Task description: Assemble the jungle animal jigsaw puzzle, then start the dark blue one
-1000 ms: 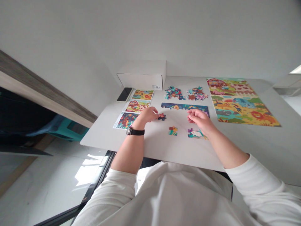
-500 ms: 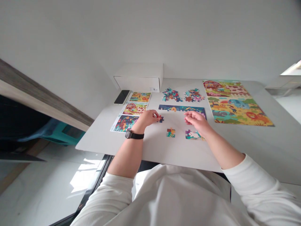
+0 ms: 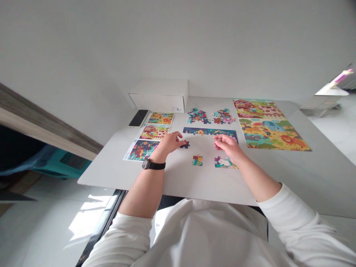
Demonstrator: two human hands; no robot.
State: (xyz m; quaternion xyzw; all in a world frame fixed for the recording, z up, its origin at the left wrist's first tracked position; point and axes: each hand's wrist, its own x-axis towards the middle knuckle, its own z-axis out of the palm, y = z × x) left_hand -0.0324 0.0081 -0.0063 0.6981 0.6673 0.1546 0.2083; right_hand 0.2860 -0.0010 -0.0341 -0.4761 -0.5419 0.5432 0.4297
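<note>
My left hand [image 3: 171, 142], with a black watch [image 3: 153, 164] on the wrist, rests at the left of a small dark puzzle piece [image 3: 185, 144]. Its thumb touches or lies just over the piece's edge, with the index finger lifted apart. My right hand [image 3: 227, 144] hovers right of centre with its fingers curled together; whatever may be between them is hidden. Beyond both hands lies a joined dark-blue puzzle strip [image 3: 207, 131]. Nearer me are a teal and orange puzzle piece [image 3: 197, 160] and a joined section with a white animal [image 3: 223, 162], partly beneath my right wrist.
Two heaps of loose pieces [image 3: 198, 116] lie past the strip. A white box [image 3: 157, 100] stands at the back left, near a phone [image 3: 138, 118] and a reference sheet [image 3: 144, 149]. On the right lie finished farm and safari puzzles [image 3: 269, 126].
My left thumb and index finger have spread apart beside the dark piece. My right hand stays curled in nearly the same place. The whole view has shifted slightly.
</note>
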